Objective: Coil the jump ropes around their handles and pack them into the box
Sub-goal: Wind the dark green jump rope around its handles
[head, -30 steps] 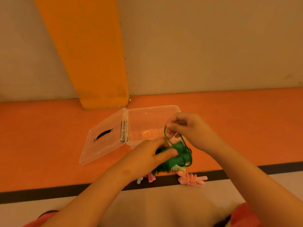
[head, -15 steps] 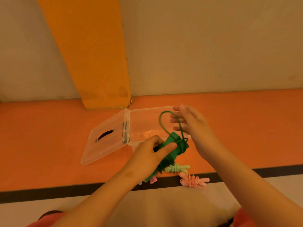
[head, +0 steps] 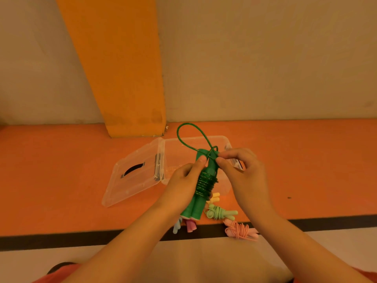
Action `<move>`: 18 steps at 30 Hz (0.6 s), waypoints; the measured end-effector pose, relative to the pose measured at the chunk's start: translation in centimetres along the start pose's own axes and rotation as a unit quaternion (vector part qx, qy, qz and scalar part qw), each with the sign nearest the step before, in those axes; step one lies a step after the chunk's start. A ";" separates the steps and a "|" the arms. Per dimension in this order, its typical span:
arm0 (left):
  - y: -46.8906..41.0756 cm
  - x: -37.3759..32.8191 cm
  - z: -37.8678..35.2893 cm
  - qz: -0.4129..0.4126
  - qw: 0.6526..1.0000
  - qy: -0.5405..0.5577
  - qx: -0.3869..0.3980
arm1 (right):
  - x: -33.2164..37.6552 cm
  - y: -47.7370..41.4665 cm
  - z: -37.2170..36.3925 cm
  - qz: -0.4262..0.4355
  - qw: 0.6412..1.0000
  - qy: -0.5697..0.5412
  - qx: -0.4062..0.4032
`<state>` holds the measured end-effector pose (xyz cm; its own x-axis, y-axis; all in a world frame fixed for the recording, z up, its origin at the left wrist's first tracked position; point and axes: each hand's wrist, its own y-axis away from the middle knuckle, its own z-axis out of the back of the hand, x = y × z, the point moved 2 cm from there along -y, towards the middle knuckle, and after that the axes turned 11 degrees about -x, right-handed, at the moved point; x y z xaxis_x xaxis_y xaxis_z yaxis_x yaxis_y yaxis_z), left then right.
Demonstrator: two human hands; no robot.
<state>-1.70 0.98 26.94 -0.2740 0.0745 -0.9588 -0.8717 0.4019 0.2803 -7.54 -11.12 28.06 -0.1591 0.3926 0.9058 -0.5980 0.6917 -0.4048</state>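
Left grip (head: 183, 180): fingers curled right round the two green handles (head: 195, 209), which lie side by side. The thumb runs straight up along them, its tip pressing the cord (head: 205, 183) near their tops.
Right grip (head: 244, 176): thumb and forefinger pinch the cord at the handle tops, just at 3 o'clock of the left thumb tip. The other fingers are loosely curled and hold nothing.
Counts: two grips, two handles, one cord, one loop, one box, one lid, two coiled ropes in full view, three more partly hidden.
Cord: wound in several tight turns round the middle of the handles, between the grips and touching the left one.
Loop (head: 183, 137): free, rising from the pinch toward 11 o'clock, across the box's far rim.
Handles: tilted, tops toward 12 o'clock, bottoms toward 6.
Box (head: 224, 139): clear and open, at 12 o'clock of the grips and partly behind them.
Lid (head: 134, 180): hinged, lying open at 9 o'clock of the box on the orange floor (head: 61, 170).
Pale green rope (head: 218, 212): coiled, near the handle bottoms at 3 o'clock.
Pink rope (head: 240, 230): coiled, at 5 o'clock of the pale green one, on the black stripe (head: 81, 240).
Partly hidden: a yellow piece (head: 214, 198) at 12 o'clock of the pale green rope. Blue ends (head: 177, 226) and pink ends (head: 190, 225) show below the handle bottoms; whether these are coiled I cannot tell.
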 end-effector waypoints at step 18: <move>-0.2 0.3 0.7 -0.034 0.999 -0.008 -0.035 | -0.8 0.7 -1.1 0.018 0.985 0.015 0.169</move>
<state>-1.33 1.52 26.54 -0.2083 0.0636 -0.9760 -0.9140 0.3425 0.2174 -6.96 -10.29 26.97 -0.1637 0.4345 0.8857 -0.8212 0.4374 -0.3664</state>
